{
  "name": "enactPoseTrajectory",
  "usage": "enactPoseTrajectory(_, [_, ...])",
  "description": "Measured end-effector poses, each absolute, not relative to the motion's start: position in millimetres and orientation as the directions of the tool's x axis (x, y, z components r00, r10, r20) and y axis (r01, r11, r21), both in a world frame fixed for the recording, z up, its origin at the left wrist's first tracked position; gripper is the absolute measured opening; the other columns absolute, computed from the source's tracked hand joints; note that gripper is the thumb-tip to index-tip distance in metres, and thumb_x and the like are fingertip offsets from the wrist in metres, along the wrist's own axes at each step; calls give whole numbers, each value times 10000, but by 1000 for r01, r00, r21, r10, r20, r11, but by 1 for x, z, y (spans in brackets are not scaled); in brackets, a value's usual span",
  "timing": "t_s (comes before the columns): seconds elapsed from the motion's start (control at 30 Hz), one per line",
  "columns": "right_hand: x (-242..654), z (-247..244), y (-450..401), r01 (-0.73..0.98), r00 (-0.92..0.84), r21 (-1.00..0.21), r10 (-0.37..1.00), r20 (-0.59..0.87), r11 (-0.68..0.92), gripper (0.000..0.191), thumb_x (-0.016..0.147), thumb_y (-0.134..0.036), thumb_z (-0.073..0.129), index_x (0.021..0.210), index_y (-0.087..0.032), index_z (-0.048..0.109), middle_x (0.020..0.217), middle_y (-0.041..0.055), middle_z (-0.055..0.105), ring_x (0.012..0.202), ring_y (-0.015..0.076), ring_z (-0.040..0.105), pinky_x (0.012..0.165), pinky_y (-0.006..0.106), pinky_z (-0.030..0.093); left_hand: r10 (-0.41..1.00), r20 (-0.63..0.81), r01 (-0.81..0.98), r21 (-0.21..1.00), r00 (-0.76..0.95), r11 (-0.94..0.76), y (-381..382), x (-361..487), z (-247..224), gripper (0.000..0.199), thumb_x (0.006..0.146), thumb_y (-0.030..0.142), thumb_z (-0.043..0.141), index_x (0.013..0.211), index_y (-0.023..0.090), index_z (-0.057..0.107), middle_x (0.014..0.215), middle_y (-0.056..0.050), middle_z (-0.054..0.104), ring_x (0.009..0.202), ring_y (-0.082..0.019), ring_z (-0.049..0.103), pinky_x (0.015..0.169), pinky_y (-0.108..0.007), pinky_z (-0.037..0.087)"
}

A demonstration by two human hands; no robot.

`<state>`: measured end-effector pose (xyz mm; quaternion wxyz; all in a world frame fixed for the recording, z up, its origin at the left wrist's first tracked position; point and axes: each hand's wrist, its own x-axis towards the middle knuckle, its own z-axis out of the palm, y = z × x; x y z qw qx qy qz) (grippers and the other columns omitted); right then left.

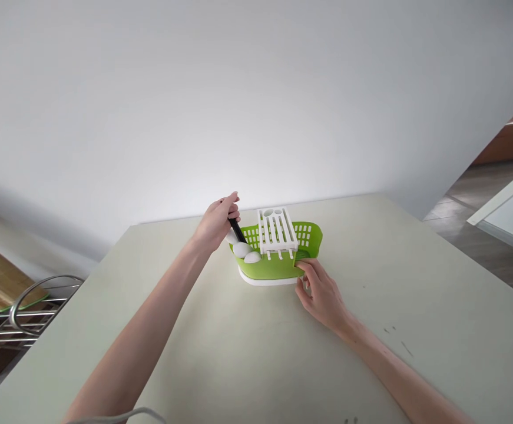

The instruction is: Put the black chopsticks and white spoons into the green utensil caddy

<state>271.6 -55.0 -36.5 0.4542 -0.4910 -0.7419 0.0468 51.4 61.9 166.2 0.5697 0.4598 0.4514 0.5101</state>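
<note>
I'm watching the left hand (221, 221) clutching a black handle (237, 230), slanting down rightward from it to the green basket (269, 271), which is standing lengthwise between the hands on the counter (221, 347). The right hand (322, 293) is touching the basket; whether it's gripping, I can't tell.

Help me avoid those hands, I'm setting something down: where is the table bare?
The table is bare between the forearms, in front of the basket; left of the left forearm; and right of the basket, beyond the right hand. It is crowded at the basket, where the left hand holds a black handle and the right touches its near side.
</note>
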Motion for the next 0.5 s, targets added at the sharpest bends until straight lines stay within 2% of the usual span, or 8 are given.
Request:
enactPoseTrajectory(0.13, [272, -35, -55, 684, -112, -518, 776, 621, 514, 290, 989, -152, 485, 1268, -229, 507, 1202, 112, 649, 800, 187, 666, 661, 321, 556, 997, -36, -130, 991, -62, 28, 60, 60, 167, 424, 862, 285, 780, 698, 222, 394, 613, 87, 285, 521, -70, 260, 465, -228, 305])
enactPoseTrajectory(0.23, [272, -35, -55, 681, -114, -520, 776, 620, 515, 292, 985, -152, 489, 1266, -230, 509, 1199, 107, 650, 796, 182, 665, 657, 313, 552, 990, 11, -135, 990, -142, -30, 61, 59, 170, 414, 803, 152, 734, 665, 228, 351, 579, 98, 238, 494, -61, 207, 425, -220, 231])
enactPoseTrajectory(0.33, [273, -35, -55, 682, -110, -518, 773, 625, 516, 296, 980, -148, 488, 1263, -232, 511, 1193, 106, 653, 791, 183, 668, 651, 311, 551, 985, 69, -163, 982, -160, -95, 61, 53, 180, 389, 747, 100, 691, 656, 232, 336, 557, 108, 191, 461, -53, 160, 399, -214, 169])
enactPoseTrajectory(0.5, [273, -35, -55, 681, -117, -520, 778, 618, 515, 298, 976, -146, 487, 1260, -236, 509, 1197, 107, 651, 809, 192, 679, 659, 318, 556, 963, 158, -191, 961, -220, -201, 56, 36, 211, 452, 749, 87, 668, 658, 239, 253, 547, 111, 123, 434, -50, 123, 380, -217, 160])
